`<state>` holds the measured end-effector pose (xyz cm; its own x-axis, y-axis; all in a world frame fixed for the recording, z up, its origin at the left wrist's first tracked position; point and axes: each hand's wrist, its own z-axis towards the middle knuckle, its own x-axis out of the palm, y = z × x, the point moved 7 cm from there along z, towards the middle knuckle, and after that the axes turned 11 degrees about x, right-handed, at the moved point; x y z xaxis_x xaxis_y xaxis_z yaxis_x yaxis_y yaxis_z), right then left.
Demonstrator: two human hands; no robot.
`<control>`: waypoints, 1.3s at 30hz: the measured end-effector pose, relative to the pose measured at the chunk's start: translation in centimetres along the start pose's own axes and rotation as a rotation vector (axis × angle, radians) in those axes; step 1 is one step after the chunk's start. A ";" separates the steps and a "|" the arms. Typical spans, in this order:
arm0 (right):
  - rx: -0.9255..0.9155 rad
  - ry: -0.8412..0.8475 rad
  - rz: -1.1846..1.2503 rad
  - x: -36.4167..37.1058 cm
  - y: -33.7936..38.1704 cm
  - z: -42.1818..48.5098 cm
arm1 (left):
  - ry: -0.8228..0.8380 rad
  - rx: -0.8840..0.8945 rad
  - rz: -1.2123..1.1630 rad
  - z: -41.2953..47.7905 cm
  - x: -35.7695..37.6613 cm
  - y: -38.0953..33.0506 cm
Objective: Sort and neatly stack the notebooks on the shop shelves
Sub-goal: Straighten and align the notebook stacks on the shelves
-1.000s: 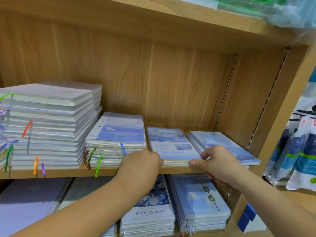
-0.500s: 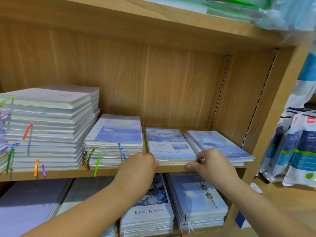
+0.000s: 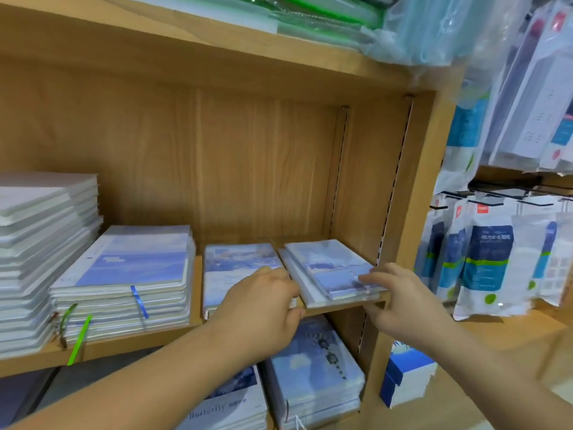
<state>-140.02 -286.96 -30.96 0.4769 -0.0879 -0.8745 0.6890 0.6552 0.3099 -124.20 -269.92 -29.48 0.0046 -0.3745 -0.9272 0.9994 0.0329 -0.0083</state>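
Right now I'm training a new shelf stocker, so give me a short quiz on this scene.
1. True or false: the white notebook stack is the tallest on the middle shelf.
2. The right hand touches which stack? A rightmost notebook stack; B white notebook stack; C a stack on the shelf below.
3. What word is printed on the lower-shelf notebook below the left hand?
Key: 1 true; 2 A; 3 Butterfly.
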 end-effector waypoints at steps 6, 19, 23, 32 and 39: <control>-0.133 -0.050 -0.154 1.1 -0.2 0.6 | 0.118 0.057 0.192 4.6 2.5 -0.9; -0.195 -0.353 -0.062 -1.1 -0.5 0.8 | -0.311 0.091 0.109 6.1 -2.1 -0.9; -0.182 -0.205 0.038 -1.2 -1.2 1.2 | -0.064 -0.043 -0.055 5.4 0.9 0.8; -0.071 -0.147 0.029 0.0 -0.3 2.8 | 0.011 -0.081 -0.355 4.9 2.9 1.9; -0.066 -0.081 0.024 0.8 -1.7 2.4 | 0.028 -0.155 -0.345 6.3 3.4 2.3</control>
<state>-139.51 -289.97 -31.28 0.5370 -0.1303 -0.8335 0.6410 0.7054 0.3027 -121.66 -276.99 -30.26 -0.3343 -0.3626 -0.8699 0.9252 0.0496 -0.3762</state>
